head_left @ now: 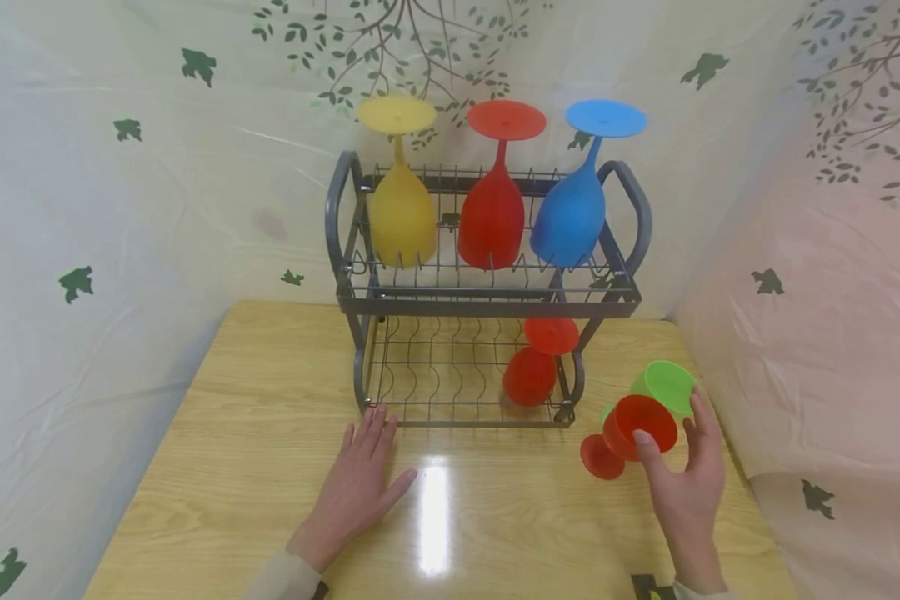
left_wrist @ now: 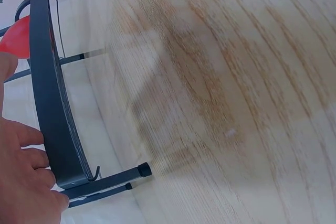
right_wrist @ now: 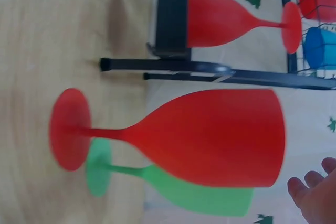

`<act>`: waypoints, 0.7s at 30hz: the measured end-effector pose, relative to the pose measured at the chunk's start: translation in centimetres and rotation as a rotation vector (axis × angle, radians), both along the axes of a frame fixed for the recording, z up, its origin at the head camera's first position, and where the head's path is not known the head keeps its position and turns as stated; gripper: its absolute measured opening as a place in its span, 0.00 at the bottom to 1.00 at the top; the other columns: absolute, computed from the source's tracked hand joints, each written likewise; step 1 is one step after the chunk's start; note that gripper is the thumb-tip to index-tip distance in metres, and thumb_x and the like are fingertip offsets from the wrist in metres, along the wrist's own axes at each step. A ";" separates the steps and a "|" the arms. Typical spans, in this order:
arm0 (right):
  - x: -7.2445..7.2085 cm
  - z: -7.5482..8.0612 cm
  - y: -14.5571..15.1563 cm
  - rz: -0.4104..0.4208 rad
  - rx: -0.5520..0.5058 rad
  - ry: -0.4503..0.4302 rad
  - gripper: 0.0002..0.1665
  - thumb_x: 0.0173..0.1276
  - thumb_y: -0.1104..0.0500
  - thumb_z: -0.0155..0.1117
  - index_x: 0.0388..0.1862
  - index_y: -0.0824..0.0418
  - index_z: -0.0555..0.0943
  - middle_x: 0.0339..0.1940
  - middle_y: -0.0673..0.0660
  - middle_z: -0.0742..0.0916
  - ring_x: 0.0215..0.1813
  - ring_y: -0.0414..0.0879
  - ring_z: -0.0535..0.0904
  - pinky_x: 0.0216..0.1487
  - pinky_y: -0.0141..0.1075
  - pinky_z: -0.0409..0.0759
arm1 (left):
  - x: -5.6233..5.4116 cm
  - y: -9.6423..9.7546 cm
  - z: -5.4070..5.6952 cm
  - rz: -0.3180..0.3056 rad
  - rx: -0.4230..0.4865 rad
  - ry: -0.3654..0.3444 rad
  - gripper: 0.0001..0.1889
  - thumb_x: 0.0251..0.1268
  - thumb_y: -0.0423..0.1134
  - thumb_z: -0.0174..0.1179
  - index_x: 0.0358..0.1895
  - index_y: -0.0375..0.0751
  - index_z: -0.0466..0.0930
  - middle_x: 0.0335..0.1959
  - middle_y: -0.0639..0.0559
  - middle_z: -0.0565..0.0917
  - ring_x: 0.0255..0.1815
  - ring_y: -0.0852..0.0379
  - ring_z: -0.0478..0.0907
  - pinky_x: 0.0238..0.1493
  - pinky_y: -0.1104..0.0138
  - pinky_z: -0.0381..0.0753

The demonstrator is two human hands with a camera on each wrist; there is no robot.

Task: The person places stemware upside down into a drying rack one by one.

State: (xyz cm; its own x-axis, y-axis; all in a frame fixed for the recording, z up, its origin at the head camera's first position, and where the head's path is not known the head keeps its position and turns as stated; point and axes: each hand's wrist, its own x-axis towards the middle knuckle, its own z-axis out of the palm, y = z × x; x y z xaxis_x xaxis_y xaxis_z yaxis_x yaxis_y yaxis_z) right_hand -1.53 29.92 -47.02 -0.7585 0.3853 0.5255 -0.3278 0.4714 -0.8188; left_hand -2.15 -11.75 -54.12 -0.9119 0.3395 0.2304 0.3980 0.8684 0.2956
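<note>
My left hand (head_left: 356, 483) lies with fingers extended, fingertips at the front left edge of the dish rack's lower tier (head_left: 465, 423). In the left wrist view its fingertips touch the dark rack bar (left_wrist: 50, 93). My right hand (head_left: 686, 475) is spread beside an upright red goblet (head_left: 621, 429), the thumb overlapping its rim in the head view. Behind that one stands a green goblet (head_left: 648, 385), close to the right fingertips. From the right wrist, the red goblet (right_wrist: 210, 135) stands on its foot, and the fingers (right_wrist: 313, 179) show beyond its rim, not wrapped around it.
Upside down on the top tier sit yellow (head_left: 403, 217), red (head_left: 492, 221) and blue (head_left: 570, 218) goblets. Another red goblet (head_left: 529, 379) is inverted at the lower tier's right end. The wooden table (head_left: 255, 417) meets patterned sheeting (head_left: 817, 375) at its sides and back.
</note>
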 end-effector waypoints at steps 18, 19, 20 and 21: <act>0.3 -4.0 1.0 0.033 -0.410 -0.141 0.52 0.61 0.78 0.71 0.81 0.61 0.60 0.80 0.60 0.66 0.80 0.50 0.60 0.75 0.26 0.63 | 0.0 0.0 -0.1 0.001 -0.003 0.002 0.44 0.72 0.59 0.59 0.78 0.28 0.61 0.80 0.30 0.57 0.81 0.33 0.53 0.78 0.38 0.55; 0.3 -4.2 1.0 0.030 -0.416 -0.148 0.52 0.61 0.77 0.71 0.81 0.61 0.60 0.80 0.59 0.66 0.79 0.50 0.61 0.75 0.26 0.63 | 0.0 0.0 -0.1 0.000 -0.003 0.005 0.44 0.72 0.59 0.60 0.78 0.28 0.61 0.80 0.29 0.57 0.81 0.33 0.53 0.77 0.38 0.56; 0.3 -4.4 1.0 0.026 -0.417 -0.156 0.51 0.61 0.77 0.71 0.81 0.61 0.60 0.79 0.59 0.67 0.79 0.50 0.62 0.75 0.26 0.63 | 0.0 0.0 -0.2 -0.001 -0.001 0.009 0.44 0.72 0.59 0.60 0.77 0.28 0.61 0.80 0.29 0.57 0.81 0.33 0.53 0.77 0.37 0.56; 0.4 -4.6 1.0 0.024 -0.421 -0.159 0.51 0.61 0.77 0.71 0.81 0.61 0.60 0.79 0.58 0.67 0.78 0.49 0.62 0.75 0.26 0.63 | 0.0 0.0 -0.2 -0.001 0.000 0.014 0.44 0.71 0.59 0.61 0.77 0.27 0.61 0.80 0.29 0.58 0.81 0.33 0.54 0.77 0.37 0.56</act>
State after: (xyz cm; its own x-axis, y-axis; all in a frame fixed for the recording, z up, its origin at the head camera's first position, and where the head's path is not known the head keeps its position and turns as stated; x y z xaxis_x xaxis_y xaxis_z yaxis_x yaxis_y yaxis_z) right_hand -1.17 30.91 -51.67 -0.8283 0.5221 0.2033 -0.1894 0.0806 -0.9786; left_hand -2.19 -11.71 -54.29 -0.9081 0.3408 0.2434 0.4034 0.8679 0.2898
